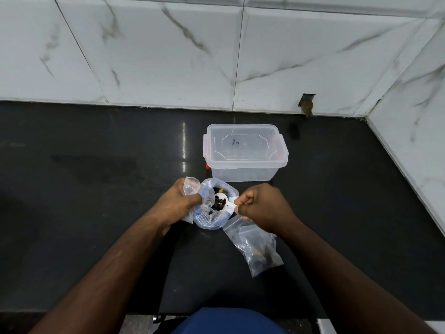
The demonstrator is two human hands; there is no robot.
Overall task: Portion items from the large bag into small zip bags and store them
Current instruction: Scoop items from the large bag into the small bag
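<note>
Plastic large bag holds dark pieces.

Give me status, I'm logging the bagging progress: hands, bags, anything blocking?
Left hand grips large bag rim plus an empty small bag. Right hand holds white scoop inside it. Filled zip bags beside. Lidded container behind, nothing blocking.

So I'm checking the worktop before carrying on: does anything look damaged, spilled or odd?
Nothing looks spilled on the black counter. One oddity: a broken, brownish hole in the wall tile just above the counter, behind the lidded clear box. The filled small bags lie loosely overlapped, not in the box.
</note>
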